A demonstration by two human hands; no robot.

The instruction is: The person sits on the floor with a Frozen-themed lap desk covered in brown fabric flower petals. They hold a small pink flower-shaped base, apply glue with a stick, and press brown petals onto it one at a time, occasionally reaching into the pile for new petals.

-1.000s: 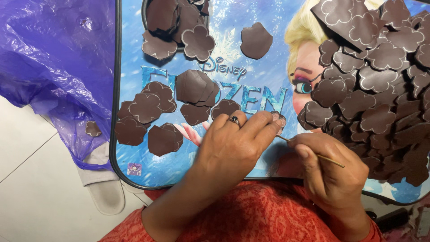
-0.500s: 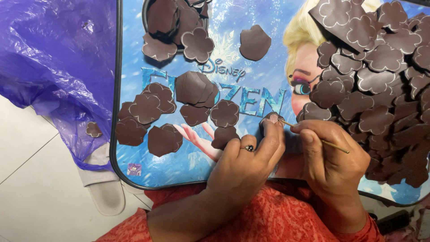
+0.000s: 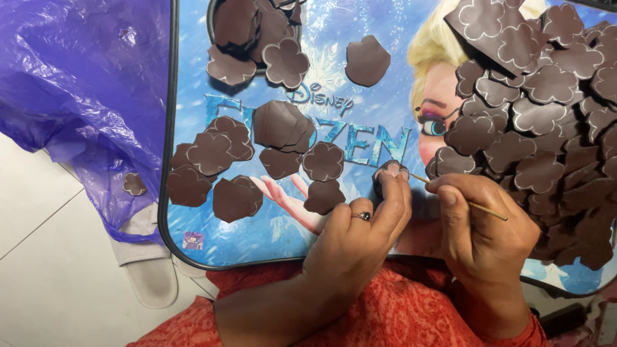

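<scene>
A pale tiled floor (image 3: pixel 51 270) lies left of the blue cartoon-printed board (image 3: pixel 270 241). The left hand (image 3: pixel 357 241) pinches a small brown flower cutout (image 3: pixel 387 172) at its fingertips; it looks thin, light and bendable, probably best held by its edges. The right hand (image 3: pixel 479 228) grips a thin stick (image 3: pixel 475 205).

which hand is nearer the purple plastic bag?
Left. The left hand sits near the board's middle, closer to the purple plastic bag at far left. The right hand, holding a thin stick, is farther right.
</scene>
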